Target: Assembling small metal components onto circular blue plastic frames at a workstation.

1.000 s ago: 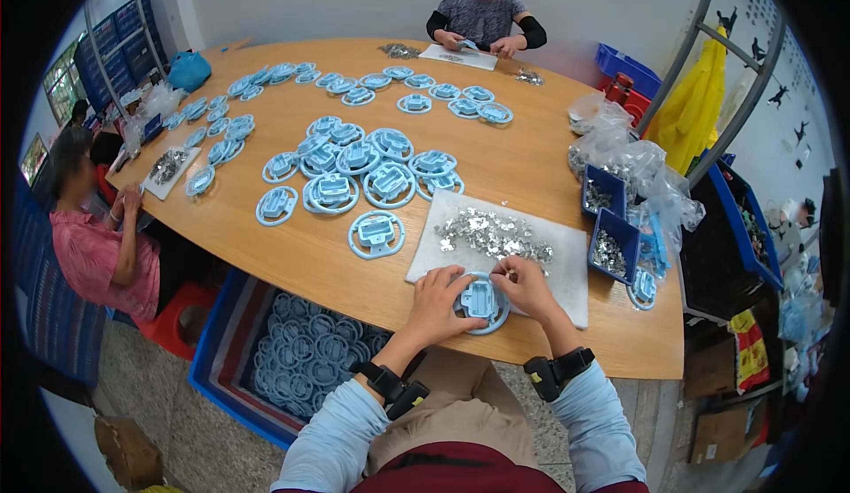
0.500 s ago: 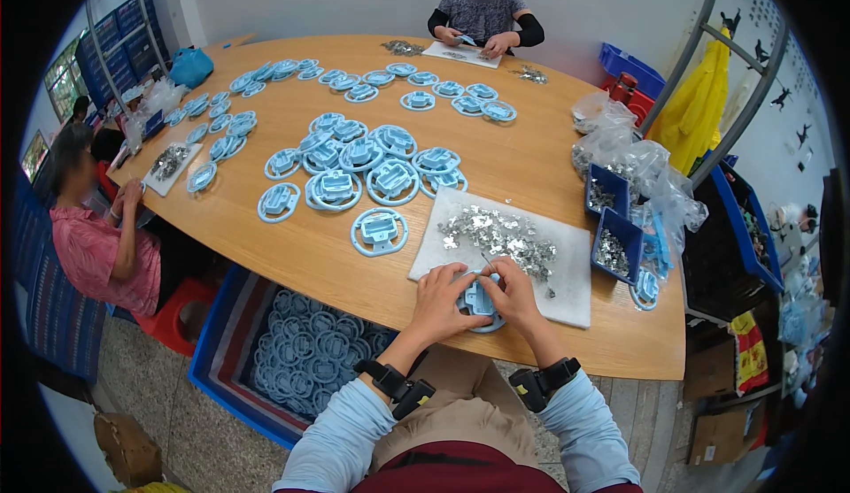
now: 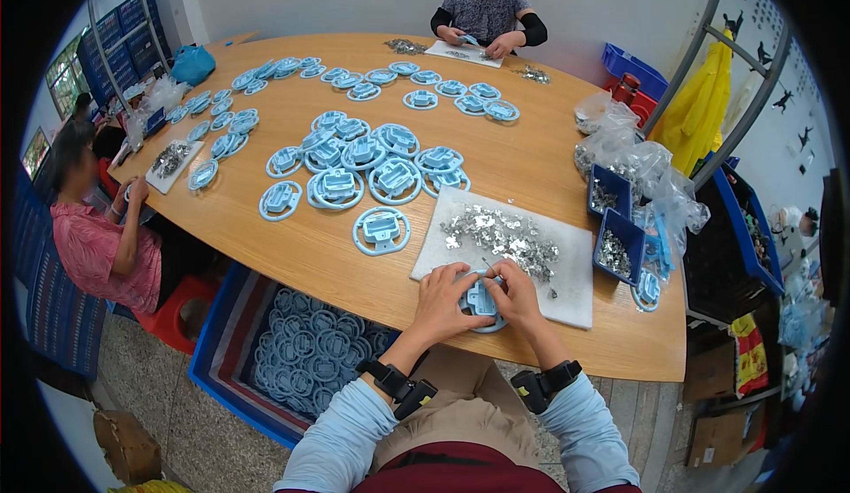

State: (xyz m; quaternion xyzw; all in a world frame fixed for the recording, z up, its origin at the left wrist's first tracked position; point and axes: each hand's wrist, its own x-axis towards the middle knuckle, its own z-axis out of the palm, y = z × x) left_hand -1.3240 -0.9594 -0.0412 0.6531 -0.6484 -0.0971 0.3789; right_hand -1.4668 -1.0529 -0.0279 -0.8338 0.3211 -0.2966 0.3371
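Note:
At the table's near edge my left hand (image 3: 436, 304) is closed round the rim of a light blue round plastic part (image 3: 481, 300) with a raised rectangular box in its middle. My right hand (image 3: 516, 295) leans over the same part, its fingers pinched on a thin metal piece (image 3: 486, 265) whose exact kind is too small to tell. Both hands rest at the front of a white board (image 3: 567, 303). Small shiny metal plates (image 3: 509, 238) lie heaped on the board just beyond my fingers. One more blue plastic part (image 3: 382, 230) lies left of the board.
Many blue parts (image 3: 361, 152) are spread and stacked across the wooden table (image 3: 310, 245). Two dark blue trays (image 3: 618, 245) of metal bits and plastic bags (image 3: 646, 170) stand right. A crate (image 3: 221, 351) of parts sits below left. Two co-workers (image 3: 485, 11) sit at the table.
Both hands stay on the blue part with almost no visible motion. The whole view has shifted very slightly. The co-worker at the left has moved their hands a little.

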